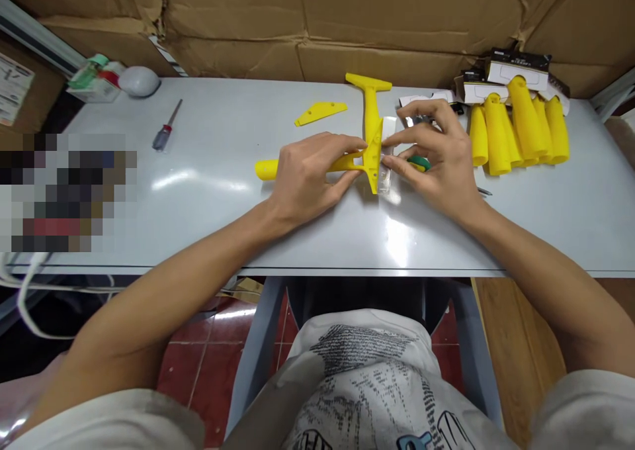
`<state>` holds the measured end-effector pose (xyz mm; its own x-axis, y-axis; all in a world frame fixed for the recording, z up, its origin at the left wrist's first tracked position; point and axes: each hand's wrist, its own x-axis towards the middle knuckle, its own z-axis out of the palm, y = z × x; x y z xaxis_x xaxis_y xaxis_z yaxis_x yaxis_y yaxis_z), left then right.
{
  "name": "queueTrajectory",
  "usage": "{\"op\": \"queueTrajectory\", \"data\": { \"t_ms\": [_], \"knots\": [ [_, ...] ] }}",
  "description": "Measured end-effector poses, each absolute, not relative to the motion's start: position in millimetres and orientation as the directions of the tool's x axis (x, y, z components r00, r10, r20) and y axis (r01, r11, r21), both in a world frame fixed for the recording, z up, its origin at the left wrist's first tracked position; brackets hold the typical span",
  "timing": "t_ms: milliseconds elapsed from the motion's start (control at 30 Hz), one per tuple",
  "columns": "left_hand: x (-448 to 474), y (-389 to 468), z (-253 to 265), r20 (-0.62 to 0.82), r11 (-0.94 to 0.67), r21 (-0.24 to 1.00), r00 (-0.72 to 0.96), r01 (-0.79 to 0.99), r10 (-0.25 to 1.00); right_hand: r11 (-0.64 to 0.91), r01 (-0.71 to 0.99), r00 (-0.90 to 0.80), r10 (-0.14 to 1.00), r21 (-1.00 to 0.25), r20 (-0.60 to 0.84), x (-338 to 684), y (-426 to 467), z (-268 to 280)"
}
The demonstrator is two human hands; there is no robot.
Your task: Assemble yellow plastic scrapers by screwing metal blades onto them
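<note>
My left hand (311,175) is closed around a yellow T-shaped scraper handle (373,162), its head turned to the right and its round grip end sticking out to the left. With thumb and fingertips, my right hand (439,155) pinches a thin, shiny blade (387,152) against the edge of that head. A green tool handle (419,163) shows under my right fingers, and a metal tip (485,191) shows beyond the wrist; whether the palm grips them is hidden. Just behind lie a second yellow scraper handle (370,102) and a flat yellow cover piece (320,113).
Several yellow grips (526,119) are piled at the right, before small black-and-white boxes (518,69). A screwdriver (167,127) lies at the left, near a white rounded object (139,81). Cardboard (347,13) lines the back of the table (208,231). Blurred blocks hide the far left.
</note>
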<state>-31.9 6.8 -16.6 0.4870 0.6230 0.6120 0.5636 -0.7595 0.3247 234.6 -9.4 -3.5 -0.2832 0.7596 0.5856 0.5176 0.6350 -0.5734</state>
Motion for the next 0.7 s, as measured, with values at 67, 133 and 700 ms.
{"op": "queueTrajectory", "data": {
  "t_ms": [67,133,700],
  "knots": [
    [-32,8,-19,0.635,-0.790,0.278,0.512,0.546,0.578,0.533,0.490,-0.255,0.845,-0.690,0.471,234,-9,-5],
    [-32,9,-22,0.647,-0.809,0.237,0.533,0.538,0.544,0.481,0.453,-0.282,0.876,-0.751,0.391,235,-7,-8],
    [-29,-2,-13,0.332,-0.764,0.092,0.704,0.638,0.628,0.349,0.461,-0.230,0.935,-0.816,0.271,242,-13,8]
  ]
}}
